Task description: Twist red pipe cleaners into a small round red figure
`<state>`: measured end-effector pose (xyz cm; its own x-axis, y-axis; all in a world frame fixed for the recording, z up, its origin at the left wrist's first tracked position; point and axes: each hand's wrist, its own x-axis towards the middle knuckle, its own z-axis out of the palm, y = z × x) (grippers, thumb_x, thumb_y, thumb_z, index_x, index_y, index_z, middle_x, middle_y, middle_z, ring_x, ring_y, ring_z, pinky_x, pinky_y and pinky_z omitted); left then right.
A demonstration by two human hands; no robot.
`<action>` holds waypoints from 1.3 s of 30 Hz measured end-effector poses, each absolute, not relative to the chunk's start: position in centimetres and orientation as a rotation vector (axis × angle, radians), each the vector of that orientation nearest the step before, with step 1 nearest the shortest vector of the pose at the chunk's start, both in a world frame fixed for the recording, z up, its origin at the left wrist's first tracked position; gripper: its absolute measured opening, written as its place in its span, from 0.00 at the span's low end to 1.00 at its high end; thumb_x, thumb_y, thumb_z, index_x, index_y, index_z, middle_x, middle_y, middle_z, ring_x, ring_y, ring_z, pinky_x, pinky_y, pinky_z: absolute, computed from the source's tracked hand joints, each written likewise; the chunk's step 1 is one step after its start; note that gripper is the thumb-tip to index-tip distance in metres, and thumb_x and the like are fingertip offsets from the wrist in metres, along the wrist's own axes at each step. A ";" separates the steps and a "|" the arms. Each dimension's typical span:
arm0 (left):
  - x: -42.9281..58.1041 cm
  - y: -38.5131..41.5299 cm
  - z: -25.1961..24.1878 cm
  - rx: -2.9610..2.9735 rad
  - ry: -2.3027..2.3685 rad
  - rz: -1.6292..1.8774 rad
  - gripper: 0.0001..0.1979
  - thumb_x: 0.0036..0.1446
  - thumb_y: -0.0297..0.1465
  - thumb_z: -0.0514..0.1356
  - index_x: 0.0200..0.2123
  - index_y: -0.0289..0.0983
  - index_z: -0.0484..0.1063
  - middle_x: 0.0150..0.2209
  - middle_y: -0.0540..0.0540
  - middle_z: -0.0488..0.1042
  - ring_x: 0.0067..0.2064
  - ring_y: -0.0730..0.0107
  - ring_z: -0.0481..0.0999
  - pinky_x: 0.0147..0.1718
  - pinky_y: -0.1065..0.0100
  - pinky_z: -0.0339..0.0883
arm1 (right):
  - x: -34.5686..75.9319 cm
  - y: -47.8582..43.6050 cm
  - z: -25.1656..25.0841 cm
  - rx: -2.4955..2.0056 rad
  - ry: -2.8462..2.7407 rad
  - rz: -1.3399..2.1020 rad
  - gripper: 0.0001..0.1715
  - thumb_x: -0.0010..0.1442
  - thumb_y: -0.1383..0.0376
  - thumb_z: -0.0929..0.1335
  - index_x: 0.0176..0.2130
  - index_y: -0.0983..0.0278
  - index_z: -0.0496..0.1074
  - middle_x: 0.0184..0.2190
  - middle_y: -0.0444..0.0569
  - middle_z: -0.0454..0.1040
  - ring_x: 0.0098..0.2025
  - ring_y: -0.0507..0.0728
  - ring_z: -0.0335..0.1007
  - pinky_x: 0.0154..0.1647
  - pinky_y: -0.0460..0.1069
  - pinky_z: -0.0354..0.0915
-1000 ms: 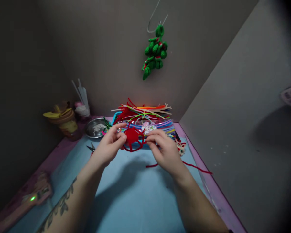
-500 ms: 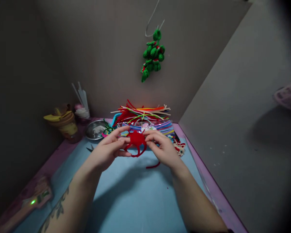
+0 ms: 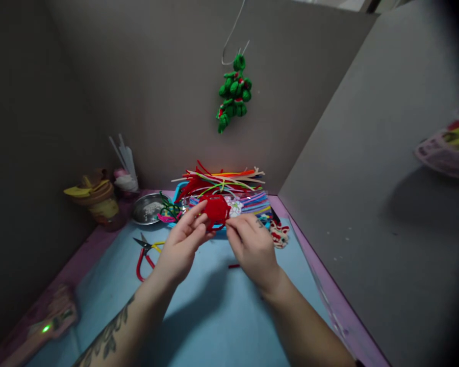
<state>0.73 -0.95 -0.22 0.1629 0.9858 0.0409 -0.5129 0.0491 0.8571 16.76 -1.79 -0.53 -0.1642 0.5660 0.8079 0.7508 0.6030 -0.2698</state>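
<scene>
Head view: red piece (image 3: 216, 209) between left grip (image 3: 182, 245) and right grip (image 3: 253, 248), both grasping it.

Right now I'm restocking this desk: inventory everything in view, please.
Red piece: 1, red, centre
Mat: 1, blue, foreground
Table: 1, pink, under mat
Strip: 1, red, on mat
Loose stems: many, mixed, back
Bagged stems: many, mostly blue, centre
Tray: 1, blue, back centre
Bowl: 1, silver, back left
Strands: several, green, by bowl
Scissors: 1, red and yellow handles, on mat
Pot: 1, yellow and brown, far left
Sticks: several, white, by pot
Lit device: 1, pink, near left
Bundle: unclear, red and cream, right
Ornament: 1, green and red, hanging
Hook: 1, silver, above ornament
Basket: 1, pink, right wall
Walls: at least 2, grey, back and right
Left hand, right hand: 1 each, at red piece
</scene>
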 end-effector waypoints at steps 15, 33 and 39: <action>1.3 -0.6 -0.8 1.018 0.909 1.374 0.26 0.43 0.31 0.71 0.48 0.37 0.75 0.35 0.47 0.77 0.37 0.71 0.75 0.38 0.71 0.71 | 16.6 -1.6 -0.7 -1.082 -1.870 -0.164 0.08 0.64 0.70 0.63 0.38 0.63 0.72 0.34 0.52 0.74 0.38 0.57 0.71 0.42 0.52 0.68; -0.5 0.0 0.5 1.113 0.884 1.308 0.32 0.46 0.33 0.70 0.54 0.35 0.67 0.31 0.49 0.76 0.32 0.73 0.74 0.35 0.70 0.70 | 18.4 -1.3 0.6 -0.949 -1.858 -0.032 0.07 0.61 0.71 0.66 0.35 0.61 0.72 0.41 0.51 0.73 0.45 0.57 0.70 0.46 0.54 0.69; -1.0 0.1 0.7 1.201 0.892 1.350 0.28 0.48 0.33 0.68 0.53 0.36 0.68 0.30 0.50 0.75 0.30 0.75 0.72 0.32 0.72 0.67 | 18.8 -1.3 1.0 -0.875 -1.917 0.112 0.07 0.61 0.72 0.65 0.35 0.61 0.72 0.43 0.51 0.76 0.47 0.57 0.72 0.48 0.54 0.68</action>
